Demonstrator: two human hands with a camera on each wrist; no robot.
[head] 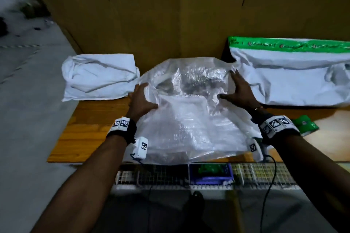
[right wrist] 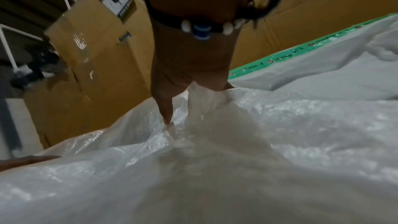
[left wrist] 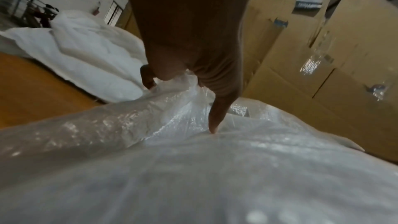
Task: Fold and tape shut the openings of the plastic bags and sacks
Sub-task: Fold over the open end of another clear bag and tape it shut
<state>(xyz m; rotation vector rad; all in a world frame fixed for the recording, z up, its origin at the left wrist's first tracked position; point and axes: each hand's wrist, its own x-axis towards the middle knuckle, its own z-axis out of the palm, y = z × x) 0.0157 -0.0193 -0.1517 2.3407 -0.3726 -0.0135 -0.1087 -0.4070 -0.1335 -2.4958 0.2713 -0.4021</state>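
Note:
A translucent woven plastic sack (head: 189,115) lies in the middle of the wooden table (head: 85,130), with its far end folded toward me. My left hand (head: 144,98) grips the sack's left side, thumb on top and fingers curled behind the plastic. In the left wrist view the left hand (left wrist: 181,105) pinches a bunched ridge of the sack (left wrist: 193,168). My right hand (head: 230,87) holds the right side the same way. In the right wrist view the right hand (right wrist: 193,105) has its thumb pressed on the sack (right wrist: 237,159) and its fingers hidden behind the fold.
A folded white bag (head: 100,75) lies at the left. A large white sack with a green strip (head: 291,73) lies at the right. A green packet (head: 305,125) sits near my right wrist. Cardboard boxes (head: 170,15) stand behind. A wire shelf holding a blue crate (head: 210,174) runs below the table edge.

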